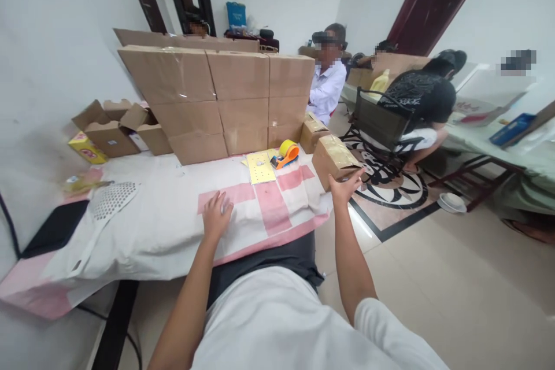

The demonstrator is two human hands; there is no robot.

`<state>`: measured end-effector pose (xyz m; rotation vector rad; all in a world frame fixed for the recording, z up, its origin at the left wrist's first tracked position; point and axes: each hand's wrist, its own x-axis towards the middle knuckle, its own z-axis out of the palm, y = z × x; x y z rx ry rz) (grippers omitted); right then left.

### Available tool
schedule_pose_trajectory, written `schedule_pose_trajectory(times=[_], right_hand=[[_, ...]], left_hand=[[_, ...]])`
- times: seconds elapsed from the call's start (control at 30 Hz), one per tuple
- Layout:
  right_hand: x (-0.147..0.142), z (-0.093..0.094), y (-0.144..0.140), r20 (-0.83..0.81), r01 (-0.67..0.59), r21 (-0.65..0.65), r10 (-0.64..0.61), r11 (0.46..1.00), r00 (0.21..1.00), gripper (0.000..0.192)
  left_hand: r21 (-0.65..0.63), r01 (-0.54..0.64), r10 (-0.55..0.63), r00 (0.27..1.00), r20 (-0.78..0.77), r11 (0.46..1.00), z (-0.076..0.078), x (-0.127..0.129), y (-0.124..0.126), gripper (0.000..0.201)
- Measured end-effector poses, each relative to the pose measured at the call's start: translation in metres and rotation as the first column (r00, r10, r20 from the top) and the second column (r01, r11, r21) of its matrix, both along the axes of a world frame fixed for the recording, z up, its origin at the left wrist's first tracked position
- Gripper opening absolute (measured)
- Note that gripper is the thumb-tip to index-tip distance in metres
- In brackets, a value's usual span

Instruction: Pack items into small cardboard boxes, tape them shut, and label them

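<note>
White-clothed table (165, 214), right hand (344, 188) touching taped carton (336, 161)

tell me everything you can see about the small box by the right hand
The box is small, brown cardboard, closed, with shiny clear tape across its top flaps. It sits at the right end of the table, on the white and pink cloth, turned at an angle to the edge. The right hand, open, touches its near lower corner. A similar taped box stands just behind it.
</note>
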<state>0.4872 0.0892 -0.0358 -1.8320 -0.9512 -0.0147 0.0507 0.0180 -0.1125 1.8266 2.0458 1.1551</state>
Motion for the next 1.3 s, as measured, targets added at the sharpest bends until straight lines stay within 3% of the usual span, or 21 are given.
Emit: schedule_pose_trajectory(times=[0.1,0.27,0.47,0.7,0.83,0.9,1.0,1.1,1.17,1.3], right_hand=[[0.001,-0.006,0.030,0.021,-0.044,-0.029,0.045,0.999,0.999,0.129],[0.009,-0.018,0.057,0.067,-0.052,-0.052,0.056,0.997,0.996,0.132],[0.013,-0.013,0.109,0.105,-0.087,-0.095,0.097,0.992,0.990,0.132],[-0.018,0.002,0.212,0.066,-0.098,-0.203,0.113,0.974,0.991,0.139],[-0.024,0.013,0.257,-0.019,-0.189,-0.270,0.191,0.944,0.981,0.152],[-0.016,0.012,0.260,-0.060,-0.268,-0.283,0.262,0.921,0.963,0.155],[0.004,-0.007,0.228,-0.011,-0.321,-0.226,0.327,0.920,0.945,0.142],[0.020,-0.044,0.172,0.102,-0.342,-0.306,0.388,0.889,0.916,0.116],[0.024,-0.065,0.140,0.262,-0.321,-0.409,0.447,0.854,0.855,0.103],[0.021,-0.076,0.115,0.395,-0.219,-0.509,0.452,0.832,0.800,0.097]], left_hand=[[-0.019,-0.004,0.003,0.998,-0.068,1.000,0.002,0.004,-0.004,0.051],[-0.069,-0.018,0.002,0.974,-0.225,0.997,0.006,0.017,-0.012,0.051],[-0.098,-0.001,-0.030,0.946,-0.322,0.995,0.009,0.025,-0.013,0.049],[-0.176,0.012,-0.059,0.963,-0.263,0.984,0.016,0.028,-0.013,0.050],[-0.157,0.040,-0.045,0.999,-0.025,0.987,0.014,0.017,-0.009,0.047],[-0.127,0.041,-0.015,0.979,0.202,0.991,0.015,-0.006,-0.001,0.044],[-0.091,-0.090,0.120,0.901,0.417,0.992,0.025,-0.072,0.026,0.042],[-0.016,-0.314,0.298,0.882,0.364,0.949,0.050,-0.157,0.077,0.047],[0.000,-0.414,0.395,0.868,0.302,0.910,0.072,-0.210,0.120,0.050],[-0.094,-0.587,0.593,0.782,0.190,0.804,0.108,-0.289,0.199,0.066]])
